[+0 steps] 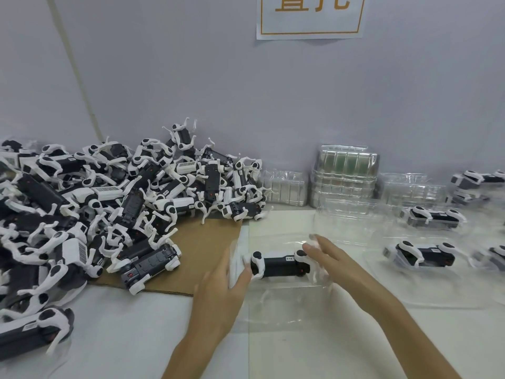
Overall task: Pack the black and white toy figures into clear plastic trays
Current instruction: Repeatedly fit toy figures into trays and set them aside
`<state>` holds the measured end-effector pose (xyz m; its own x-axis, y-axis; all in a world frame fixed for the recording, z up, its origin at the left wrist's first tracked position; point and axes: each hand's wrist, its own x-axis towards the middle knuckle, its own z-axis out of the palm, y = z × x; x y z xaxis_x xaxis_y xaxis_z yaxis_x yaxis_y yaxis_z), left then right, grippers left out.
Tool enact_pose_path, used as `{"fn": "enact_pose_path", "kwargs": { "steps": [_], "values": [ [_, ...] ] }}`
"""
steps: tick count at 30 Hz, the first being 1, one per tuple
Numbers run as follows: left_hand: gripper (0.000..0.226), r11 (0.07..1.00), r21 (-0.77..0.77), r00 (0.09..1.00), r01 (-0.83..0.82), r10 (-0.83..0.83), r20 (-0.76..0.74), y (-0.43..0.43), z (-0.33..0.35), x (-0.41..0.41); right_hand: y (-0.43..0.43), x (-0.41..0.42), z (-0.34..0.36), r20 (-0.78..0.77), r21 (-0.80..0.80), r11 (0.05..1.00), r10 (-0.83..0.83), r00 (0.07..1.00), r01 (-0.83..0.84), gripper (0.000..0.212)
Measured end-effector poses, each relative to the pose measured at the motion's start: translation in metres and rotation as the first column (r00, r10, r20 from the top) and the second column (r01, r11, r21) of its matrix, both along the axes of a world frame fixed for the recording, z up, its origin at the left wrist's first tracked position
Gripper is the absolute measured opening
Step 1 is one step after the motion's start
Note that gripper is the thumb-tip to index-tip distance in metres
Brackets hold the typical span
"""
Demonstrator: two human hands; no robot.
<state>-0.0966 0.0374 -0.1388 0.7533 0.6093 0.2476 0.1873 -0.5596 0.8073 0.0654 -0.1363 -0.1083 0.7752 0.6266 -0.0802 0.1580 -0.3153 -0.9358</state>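
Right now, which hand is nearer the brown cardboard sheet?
Left. The left hand sits at the right edge of the brown cardboard sheet; the right hand lies beyond the black and white toy figure.

Cardboard sheet on table — paper sign on wall.
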Motion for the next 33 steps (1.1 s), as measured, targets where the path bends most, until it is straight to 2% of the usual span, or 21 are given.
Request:
{"fn": "enact_pose_path", "kwargs": {
  "steps": [3,6,8,10,12,13,16,17,20,26,33],
  "values": [
    [0.059,0.964,-0.248,0.974,0.098,-0.042,0.223,0.0008,0.0074,-0.0004,-0.0069,-0.0020,0.0060,0.020,0.131,0.986,0.101,0.995,-0.103,0.072],
    [0.062,0.894,-0.401,0.929,0.202,-0.045,0.366,0.0041,0.0094,0.0002,-0.0081,-0.0035,0.0093,0.085,0.193,0.967,0.150,0.985,-0.164,0.068],
    [0.071,0.858,-0.440,0.909,0.267,-0.072,0.411,0.0066,0.0082,0.0005,-0.0074,-0.0033,0.0088,0.124,0.224,0.959,0.151,0.981,-0.176,0.071],
    [0.078,0.778,-0.524,0.894,0.347,-0.104,0.437,0.0081,0.0075,-0.0002,-0.0070,-0.0044,0.0097,0.127,0.257,0.945,0.176,0.976,-0.204,0.073],
    [0.073,0.693,-0.610,0.897,0.384,-0.122,0.425,0.0084,0.0067,-0.0005,-0.0074,-0.0040,0.0105,0.129,0.282,0.938,0.170,0.977,-0.201,0.075],
    [0.066,0.686,-0.623,0.906,0.376,-0.132,0.401,0.0079,0.0060,-0.0004,-0.0075,-0.0036,0.0109,0.139,0.285,0.941,0.148,0.979,-0.183,0.075],
    [0.046,0.736,-0.594,0.932,0.325,-0.140,0.335,0.0039,0.0049,0.0012,-0.0054,-0.0039,0.0104,0.212,0.277,0.957,0.027,0.977,-0.086,0.062],
    [0.047,0.744,-0.592,0.936,0.310,-0.129,0.327,0.0022,0.0058,0.0017,-0.0046,-0.0036,0.0091,0.235,0.275,0.960,-0.015,0.972,-0.051,0.058],
    [0.076,0.783,-0.573,0.953,0.242,-0.080,0.293,0.0011,0.0059,0.0025,-0.0032,-0.0018,0.0051,0.267,0.273,0.962,-0.074,0.961,-0.002,0.057],
    [0.098,0.887,-0.442,0.961,0.136,-0.009,0.278,0.0025,0.0036,0.0005,-0.0041,-0.0020,0.0046,0.266,0.174,0.984,-0.020,0.964,-0.027,0.060],
    [0.082,0.893,-0.401,0.958,0.203,-0.097,0.268,0.0009,0.0035,0.0014,-0.0007,-0.0074,0.0074,0.250,0.177,0.984,-0.048,0.967,0.003,0.068]
  ]
}}
